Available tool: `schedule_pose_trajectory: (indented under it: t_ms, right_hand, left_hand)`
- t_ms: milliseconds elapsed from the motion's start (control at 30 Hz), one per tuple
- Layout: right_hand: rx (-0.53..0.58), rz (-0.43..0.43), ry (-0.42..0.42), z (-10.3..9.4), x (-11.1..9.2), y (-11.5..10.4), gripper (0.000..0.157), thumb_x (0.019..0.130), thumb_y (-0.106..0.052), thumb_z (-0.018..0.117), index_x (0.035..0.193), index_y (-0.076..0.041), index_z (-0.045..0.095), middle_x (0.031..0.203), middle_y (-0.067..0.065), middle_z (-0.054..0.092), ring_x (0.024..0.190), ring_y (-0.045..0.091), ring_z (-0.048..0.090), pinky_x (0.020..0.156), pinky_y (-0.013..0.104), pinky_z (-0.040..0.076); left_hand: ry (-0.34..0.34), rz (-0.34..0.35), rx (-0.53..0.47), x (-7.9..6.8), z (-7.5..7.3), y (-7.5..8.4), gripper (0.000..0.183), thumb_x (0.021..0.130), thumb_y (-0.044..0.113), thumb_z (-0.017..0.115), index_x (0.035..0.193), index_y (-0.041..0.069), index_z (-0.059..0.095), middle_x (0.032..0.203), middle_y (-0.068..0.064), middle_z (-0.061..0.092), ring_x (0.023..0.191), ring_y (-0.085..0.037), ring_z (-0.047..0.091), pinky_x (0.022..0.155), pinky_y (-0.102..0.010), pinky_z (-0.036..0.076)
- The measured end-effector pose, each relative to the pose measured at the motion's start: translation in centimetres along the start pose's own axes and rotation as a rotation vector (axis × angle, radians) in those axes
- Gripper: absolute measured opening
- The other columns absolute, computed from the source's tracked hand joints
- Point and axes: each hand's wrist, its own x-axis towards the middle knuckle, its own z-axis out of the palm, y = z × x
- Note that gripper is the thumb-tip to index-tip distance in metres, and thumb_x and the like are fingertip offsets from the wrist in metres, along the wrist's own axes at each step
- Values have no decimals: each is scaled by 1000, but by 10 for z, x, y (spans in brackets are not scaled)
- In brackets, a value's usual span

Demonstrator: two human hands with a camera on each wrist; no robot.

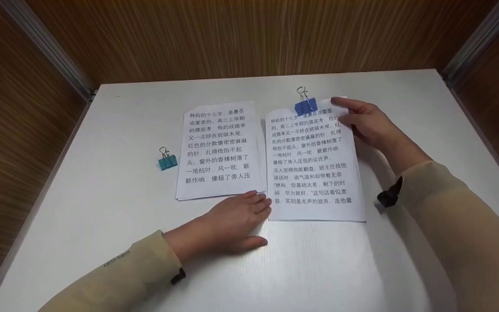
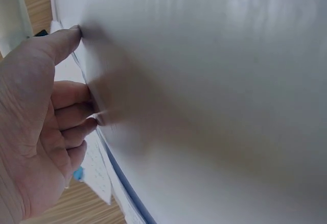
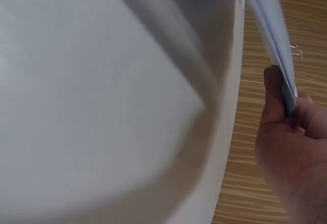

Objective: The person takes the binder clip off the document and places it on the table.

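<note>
A stack of printed sheets on the right carries a blue binder clip at its top edge, wire handles pointing away. My right hand holds this stack near its upper right corner; in the right wrist view the thumb and fingers of the hand pinch the sheets from both sides. My left hand lies palm down on the table, fingers loosely extended, fingertips at the stack's lower left edge. A second printed stack lies to the left, its lower right corner by the left fingertips.
A teal binder clip stands left of the second stack. The white table is bounded by wood-grain panels at the back and sides. Sleeves with dark straps cover both forearms.
</note>
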Motion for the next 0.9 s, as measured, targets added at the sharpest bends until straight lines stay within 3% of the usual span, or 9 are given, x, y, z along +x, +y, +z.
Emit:
schedule_pose_trajectory:
  t_ms: [267, 400, 533, 667, 900]
  right_hand:
    - [180, -119, -44, 2, -21, -12, 55, 106, 2, 58, 157, -19, 55, 161, 14, 45, 123, 25, 65, 83, 23, 61]
    - [193, -170, -50, 5, -32, -17, 53, 106, 3, 58, 156, -15, 56, 158, 16, 48, 124, 25, 64, 82, 22, 60]
    - [186, -209, -54, 6, -43, -20, 52, 106, 4, 58, 155, -13, 57, 158, 17, 47, 124, 25, 63, 81, 23, 59]
    - [174, -239, -55, 6, -52, -24, 51, 106, 3, 59, 154, -12, 57, 157, 18, 48, 124, 25, 64, 83, 24, 60]
    - [175, -297, -53, 9, -60, -29, 49, 105, 4, 60, 152, -8, 59, 150, 19, 55, 120, 25, 68, 82, 25, 61]
  left_hand:
    - [3, -2, -3, 0, -1, 2, 76, 107, 57, 49, 158, 1, 47, 166, -15, 42, 158, -29, 31, 131, -36, 13]
    - [16, 8, -31, -2, -5, 1, 76, 107, 59, 49, 157, 2, 50, 164, -14, 45, 157, -27, 33, 131, -36, 13]
    - [85, 6, -104, -3, -17, -2, 73, 107, 59, 50, 154, 3, 55, 160, -13, 51, 154, -28, 40, 130, -37, 19]
    - [223, -37, -196, -1, -43, -9, 70, 106, 58, 54, 153, 6, 57, 157, -11, 55, 151, -28, 45, 129, -39, 25]
    - [620, -16, -289, 16, -91, -37, 56, 104, 47, 67, 141, 5, 68, 137, -8, 70, 129, -22, 67, 121, -38, 40]
